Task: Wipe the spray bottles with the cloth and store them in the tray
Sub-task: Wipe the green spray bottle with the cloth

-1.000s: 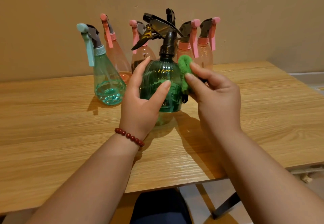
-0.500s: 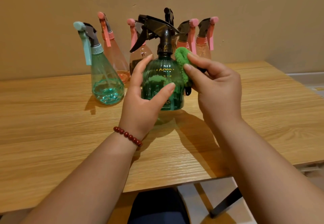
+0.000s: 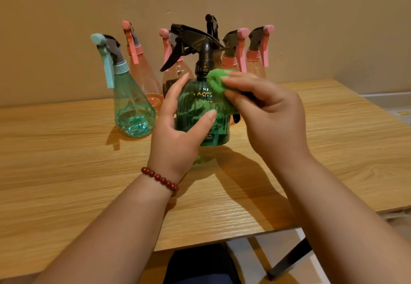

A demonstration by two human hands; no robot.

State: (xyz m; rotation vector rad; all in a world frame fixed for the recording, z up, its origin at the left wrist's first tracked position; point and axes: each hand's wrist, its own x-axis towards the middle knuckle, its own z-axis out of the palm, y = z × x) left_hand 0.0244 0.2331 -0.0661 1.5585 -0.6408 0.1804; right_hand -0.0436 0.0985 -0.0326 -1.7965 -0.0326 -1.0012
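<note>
The dark green spray bottle point(image 3: 200, 103) was upright at the middle of the wooden surface point(image 3: 66, 172), with the left hand point(image 3: 178, 134) curled round its ribbed body. The right hand point(image 3: 273, 114) pinched a green cloth point(image 3: 216, 80) against the bottle's shoulder (just below the black neck). Behind, by the far wall, stood a teal bottle point(image 3: 133, 106) at left and several pink bottles point(image 3: 253, 58).

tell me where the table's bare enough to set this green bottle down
Bare wood lies left of the teal bottle, out to the table edge, right of the right hand, and in the middle toward the near edge. Crowded: pink bottles along the wall.
</note>
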